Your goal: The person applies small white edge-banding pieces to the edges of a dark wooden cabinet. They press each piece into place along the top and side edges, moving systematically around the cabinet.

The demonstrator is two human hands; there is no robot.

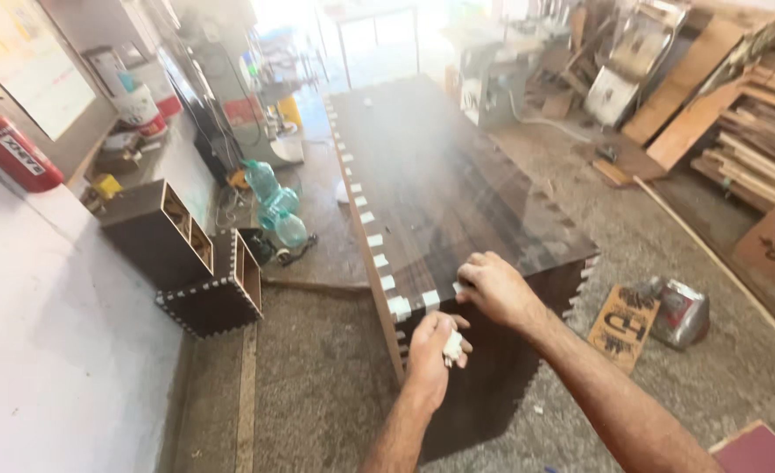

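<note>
Left hand point(436, 343) closed around a white wad point(453, 348) at the near corner of the dark panel point(457, 188); right hand point(495, 287) just beyond it, fingers pressing a white tape piece point(460, 287) on the panel edge.

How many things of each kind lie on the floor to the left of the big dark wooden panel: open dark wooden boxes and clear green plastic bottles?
Open dark wooden boxes: 2
Clear green plastic bottles: 3
Total: 5
</note>
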